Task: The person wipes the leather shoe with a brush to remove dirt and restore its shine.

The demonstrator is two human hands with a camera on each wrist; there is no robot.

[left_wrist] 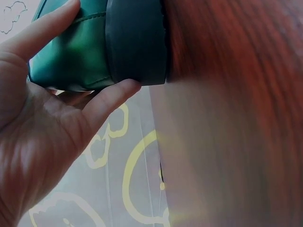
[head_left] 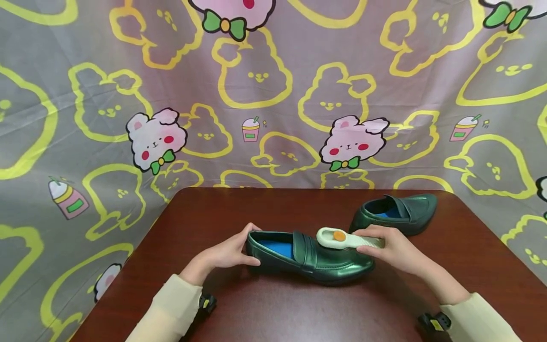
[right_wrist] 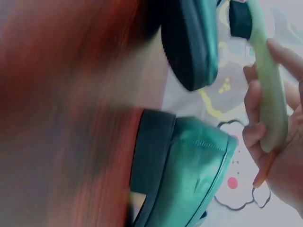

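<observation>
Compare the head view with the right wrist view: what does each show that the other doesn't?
Only the head view: the left hand at the heel of the near shoe, blue insoles inside both shoes, and the orange button on the pale brush.

Only the right wrist view: the dark block under the brush's head and an orange strap-like piece at its handle end.

Both: the right hand holding the brush, parts of the near shoe and far shoe, the brown table and the patterned cloth.
</observation>
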